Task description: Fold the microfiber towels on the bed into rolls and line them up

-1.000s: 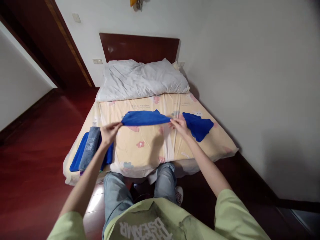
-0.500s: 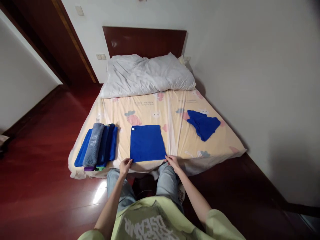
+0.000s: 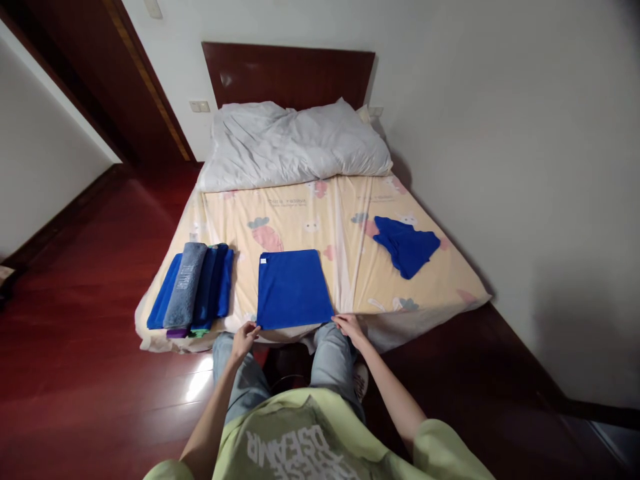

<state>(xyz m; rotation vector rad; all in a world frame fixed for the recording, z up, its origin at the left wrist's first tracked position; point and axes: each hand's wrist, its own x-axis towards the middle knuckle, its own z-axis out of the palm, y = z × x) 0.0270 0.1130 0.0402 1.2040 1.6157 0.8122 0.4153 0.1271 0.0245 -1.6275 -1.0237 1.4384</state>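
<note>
1. From my end of the feed, I read this as a bedroom, most likely in a home.
2. What tells me most is the bed (image 3: 370, 300), which stands against the far wall with a dark reddish wooden headboard (image 3: 290, 75).
3. I can see puffy white bedding (image 3: 300, 143) heaped below that headboard, and a pale yellow sheet (image 3: 220, 217) printed with carrots and rabbit faces.
4. Around it I get a glossy red-brown floor (image 3: 90, 267), plain pale walls (image 3: 475, 167) and a dark wooden door or panel (image 3: 117, 87) on the left.
5. I also make out a household-style socket plate (image 3: 199, 107) beside the headboard, low on the wall.
</note>
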